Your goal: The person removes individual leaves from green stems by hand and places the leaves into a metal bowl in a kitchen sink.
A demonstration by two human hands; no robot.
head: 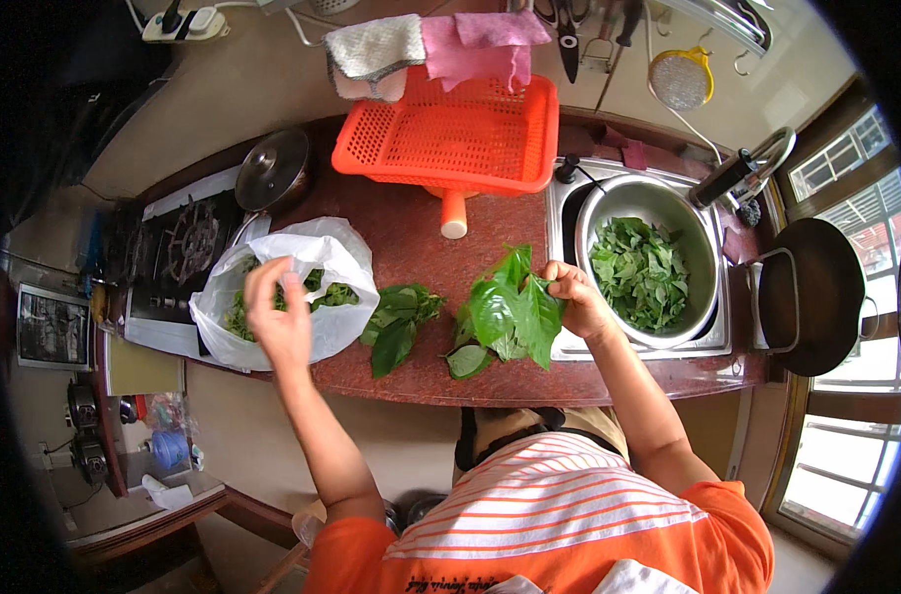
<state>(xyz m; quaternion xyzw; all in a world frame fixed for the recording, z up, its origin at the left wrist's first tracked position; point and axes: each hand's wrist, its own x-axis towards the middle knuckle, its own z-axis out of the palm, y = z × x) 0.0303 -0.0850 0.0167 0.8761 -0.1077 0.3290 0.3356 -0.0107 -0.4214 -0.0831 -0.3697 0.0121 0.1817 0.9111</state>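
My right hand grips the stem of a leafy green sprig over the countertop, left of the sink. Its broad, glossy leaves hang to the left of my fingers. Under the sprig lie more loose leaves. My left hand is over a white plastic bag, blurred, with thumb and fingers apart and nothing visible between them. Greens show in the bag's mouth, partly hidden by that hand. A bunch of leafy stems rests between bag and sprig. Picked leaves lie in a steel basin.
The basin stands in the sink below a faucet. An orange plastic basket is at the back, under hanging cloths. Left are a gas stove and a lidded pan. A wok is at the right.
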